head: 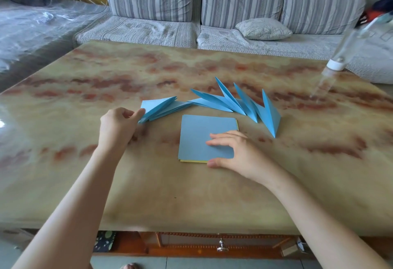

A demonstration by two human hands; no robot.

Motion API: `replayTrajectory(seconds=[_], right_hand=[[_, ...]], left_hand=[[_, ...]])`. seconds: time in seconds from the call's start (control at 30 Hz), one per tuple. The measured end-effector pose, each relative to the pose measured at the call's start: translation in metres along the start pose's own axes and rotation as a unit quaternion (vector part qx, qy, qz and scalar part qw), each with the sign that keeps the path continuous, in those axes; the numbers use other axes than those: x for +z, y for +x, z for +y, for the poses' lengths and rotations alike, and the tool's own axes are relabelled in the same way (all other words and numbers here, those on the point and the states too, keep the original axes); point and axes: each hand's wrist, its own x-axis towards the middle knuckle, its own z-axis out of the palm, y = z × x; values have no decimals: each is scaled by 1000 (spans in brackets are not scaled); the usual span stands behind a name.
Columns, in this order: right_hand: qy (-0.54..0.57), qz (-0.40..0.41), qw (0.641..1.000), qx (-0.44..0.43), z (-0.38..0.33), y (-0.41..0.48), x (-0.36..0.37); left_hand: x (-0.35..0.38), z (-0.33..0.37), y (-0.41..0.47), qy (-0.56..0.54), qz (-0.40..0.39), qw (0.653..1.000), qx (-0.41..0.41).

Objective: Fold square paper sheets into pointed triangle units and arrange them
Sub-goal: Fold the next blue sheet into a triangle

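Observed: the right grip (pixel 238 153) lies on the stack of square pale-blue paper sheets (pixel 197 132), fingers straight and pressed flat on the top sheet, thumb set at the stack's near edge. It has hold of nothing. The stack sits directly beneath this grip and extends leftward and away from it on the marbled tan-and-red counter (pixel 191 194). A yellow sheet (pixel 191 161) shows at the bottom edge. The left grip (pixel 119 126), fingers curled, appears to pinch the near corner of a bundle of folded blue paper triangle units (pixel 158 108). The bundle's long axis runs rightward and away from that grip, toward the row of pointed blue folded units (pixel 246 104). Assessment: the next sheet falls to the right grip, being the nearer; peeling one sheet alone is the risk.
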Motion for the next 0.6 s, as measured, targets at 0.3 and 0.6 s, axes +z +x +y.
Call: replayTrajectory(seconds=[0.3, 0.6], right_hand=[[13, 12, 1000, -20, -3, -2, -5], [64, 109, 992, -27, -9, -7, -11]], left_hand=[[-6, 24, -15, 47, 95, 987, 120], [20, 31, -53, -155, -264, 951, -39]])
